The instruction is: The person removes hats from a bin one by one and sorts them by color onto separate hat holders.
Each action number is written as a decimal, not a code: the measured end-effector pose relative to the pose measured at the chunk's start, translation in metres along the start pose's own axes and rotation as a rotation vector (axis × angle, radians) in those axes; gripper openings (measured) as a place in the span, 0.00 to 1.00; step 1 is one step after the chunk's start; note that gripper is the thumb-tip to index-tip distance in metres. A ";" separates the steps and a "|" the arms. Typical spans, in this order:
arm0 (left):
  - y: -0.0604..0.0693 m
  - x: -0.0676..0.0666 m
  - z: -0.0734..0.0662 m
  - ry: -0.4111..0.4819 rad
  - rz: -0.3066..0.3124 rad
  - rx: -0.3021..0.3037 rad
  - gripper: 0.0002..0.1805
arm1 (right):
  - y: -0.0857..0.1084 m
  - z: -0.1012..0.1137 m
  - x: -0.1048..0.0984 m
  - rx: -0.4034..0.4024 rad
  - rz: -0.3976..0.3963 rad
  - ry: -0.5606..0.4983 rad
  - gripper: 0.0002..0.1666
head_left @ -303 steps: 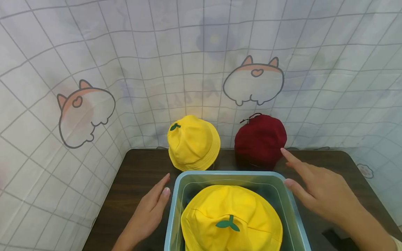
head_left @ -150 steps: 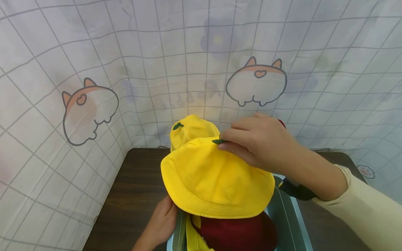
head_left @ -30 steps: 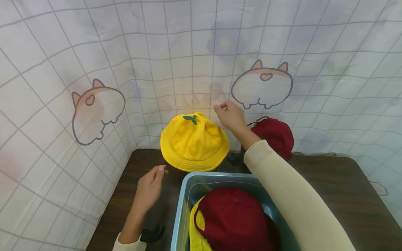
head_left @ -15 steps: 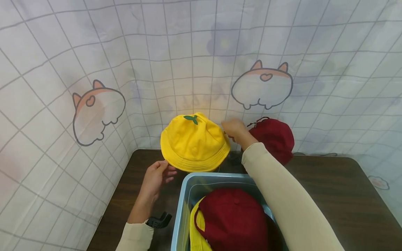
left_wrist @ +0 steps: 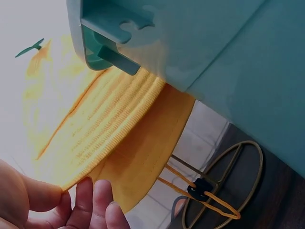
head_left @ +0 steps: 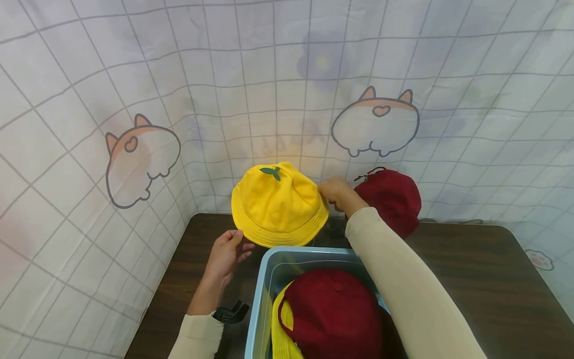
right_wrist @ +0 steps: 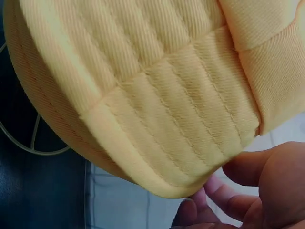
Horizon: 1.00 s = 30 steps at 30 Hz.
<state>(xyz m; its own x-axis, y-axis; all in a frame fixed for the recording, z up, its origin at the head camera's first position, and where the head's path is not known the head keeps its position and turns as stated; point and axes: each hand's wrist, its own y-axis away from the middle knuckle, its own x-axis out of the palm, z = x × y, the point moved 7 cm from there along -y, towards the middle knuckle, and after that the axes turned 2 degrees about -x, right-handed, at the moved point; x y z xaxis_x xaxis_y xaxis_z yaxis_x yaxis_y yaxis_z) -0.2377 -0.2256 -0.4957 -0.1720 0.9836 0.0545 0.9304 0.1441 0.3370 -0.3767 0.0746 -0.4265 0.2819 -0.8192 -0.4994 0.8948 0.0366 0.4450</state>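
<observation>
A yellow bucket hat (head_left: pixel 278 204) with a green sprout on its crown sits over a second yellow hat, whose brim (left_wrist: pixel 147 167) shows below in the left wrist view. Both are on a wire stand (left_wrist: pixel 259 167). My left hand (head_left: pixel 225 254) pinches the upper hat's brim at the front left, thumb on top and fingers beneath. At the right side, my right hand (head_left: pixel 338 193) pinches the brim between thumb and fingers, seen close in the right wrist view. An orange-yellow cord with a black toggle (left_wrist: pixel 199 190) hangs under the hats.
A blue plastic bin (head_left: pixel 264 279) in front holds a dark red hat (head_left: pixel 334 314) and a yellow hat (head_left: pixel 282 341). Another dark red hat (head_left: pixel 390 199) stands behind my right forearm. The dark wooden table (head_left: pixel 471 269) ends at a gridded curtain (head_left: pixel 251 75).
The sprouted hat went from the bin onto the other yellow hat. Within the last second, my left hand reached its front brim, while my right hand came down to its right side.
</observation>
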 end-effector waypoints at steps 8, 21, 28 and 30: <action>-0.003 0.003 -0.002 -0.006 -0.008 0.010 0.13 | -0.001 -0.001 0.001 -0.003 0.021 -0.037 0.16; -0.006 0.003 -0.004 -0.027 0.010 0.012 0.13 | -0.011 0.003 -0.006 -0.045 -0.083 0.048 0.15; -0.012 0.001 -0.001 -0.088 0.003 0.006 0.13 | -0.011 0.009 -0.008 -0.067 -0.107 0.350 0.19; -0.014 0.001 0.000 -0.104 0.003 0.014 0.12 | -0.012 0.011 -0.007 -0.085 -0.107 0.428 0.20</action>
<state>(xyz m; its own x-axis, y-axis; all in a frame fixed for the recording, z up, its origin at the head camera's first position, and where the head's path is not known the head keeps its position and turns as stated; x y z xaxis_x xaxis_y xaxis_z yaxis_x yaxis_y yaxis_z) -0.2509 -0.2265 -0.5003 -0.1355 0.9898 -0.0429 0.9352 0.1421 0.3243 -0.3932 0.0734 -0.4202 0.2886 -0.5110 -0.8097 0.9467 0.0260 0.3210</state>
